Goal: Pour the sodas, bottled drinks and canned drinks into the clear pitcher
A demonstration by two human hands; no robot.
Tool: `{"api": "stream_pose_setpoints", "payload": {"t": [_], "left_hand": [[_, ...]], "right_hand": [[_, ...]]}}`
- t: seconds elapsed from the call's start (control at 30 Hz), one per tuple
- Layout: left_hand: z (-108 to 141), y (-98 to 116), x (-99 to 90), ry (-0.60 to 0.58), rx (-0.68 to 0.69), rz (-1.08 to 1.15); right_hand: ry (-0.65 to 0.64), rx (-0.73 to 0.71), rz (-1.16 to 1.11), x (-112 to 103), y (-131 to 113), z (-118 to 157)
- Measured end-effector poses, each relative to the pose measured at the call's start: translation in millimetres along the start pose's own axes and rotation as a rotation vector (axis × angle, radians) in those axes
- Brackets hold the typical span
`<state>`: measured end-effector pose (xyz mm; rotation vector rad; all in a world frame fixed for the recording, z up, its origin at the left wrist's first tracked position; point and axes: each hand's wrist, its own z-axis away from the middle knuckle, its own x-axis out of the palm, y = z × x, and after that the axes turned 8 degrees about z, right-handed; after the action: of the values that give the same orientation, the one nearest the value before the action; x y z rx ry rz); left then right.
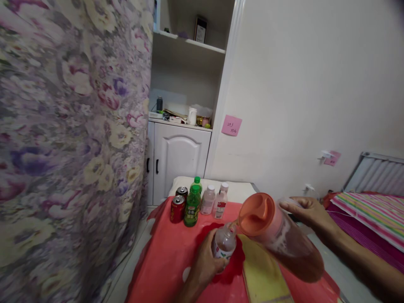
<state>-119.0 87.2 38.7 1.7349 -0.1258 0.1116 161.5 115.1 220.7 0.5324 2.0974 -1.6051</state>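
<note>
My left hand [206, 261] is wrapped round a small clear bottle [224, 244] with an open mouth, held upright above a red spot on the red cloth [167, 261]. In my right hand [304, 208] is the handle of a clear pitcher [293, 244] with an orange lid [257, 214]. The pitcher is tipped to the left and holds brownish liquid. Its spout is at the bottle's mouth, where a thin stream of liquid shows. Under the pitcher lies a folded yellow cloth [265, 269].
Behind the left hand stand a red can [177, 209], a dark can [182, 192], green bottles [192, 207] and two white-capped bottles [208, 200]. A floral curtain [75, 126] hangs at left; a white cabinet [181, 158] and wall are behind, with striped fabric [372, 214] at right.
</note>
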Motion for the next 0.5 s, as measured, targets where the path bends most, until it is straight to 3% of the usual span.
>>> {"api": "stream_pose_setpoints", "payload": {"t": [0.13, 0.5], "left_hand": [[-0.8, 0.8, 1.0, 0.004, -0.013, -0.023], [-2.4, 1.7, 1.2, 0.025, -0.02, -0.022]], "right_hand": [[-0.09, 0.041, -0.065, 1.0, -0.4, 0.3], [-0.028, -0.001, 0.005, 7.6, -4.1, 2.7]]}}
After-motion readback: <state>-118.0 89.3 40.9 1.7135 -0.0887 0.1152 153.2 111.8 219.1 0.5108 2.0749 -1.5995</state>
